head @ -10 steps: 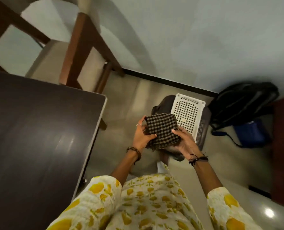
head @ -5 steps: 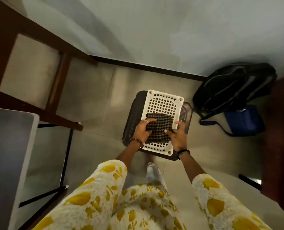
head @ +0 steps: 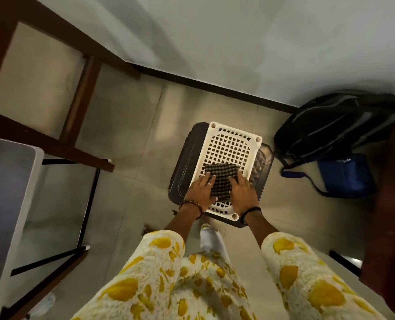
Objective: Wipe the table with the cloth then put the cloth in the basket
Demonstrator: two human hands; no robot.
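Checked cloth (head: 221, 179) lay folded in the white basket (head: 232, 144) on the floor. Both hands, left (head: 201, 192) and right (head: 242, 192), rested flat and unclenched on its edges, seemingly smoothing it, gripping nothing.

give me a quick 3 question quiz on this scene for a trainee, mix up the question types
1. True or false: the checked cloth is lying on the table.
2. What does the white basket sit on?
A. the wooden chair
B. a dark case on the floor
C. the black backpack
3. Fill in: the left hand and the right hand both rest flat on the ____.

Key
1. False: it lies in the near end of the basket.
2. B: the dark case shows under and around it; the black backpack and wooden chair stand apart.
3. cloth
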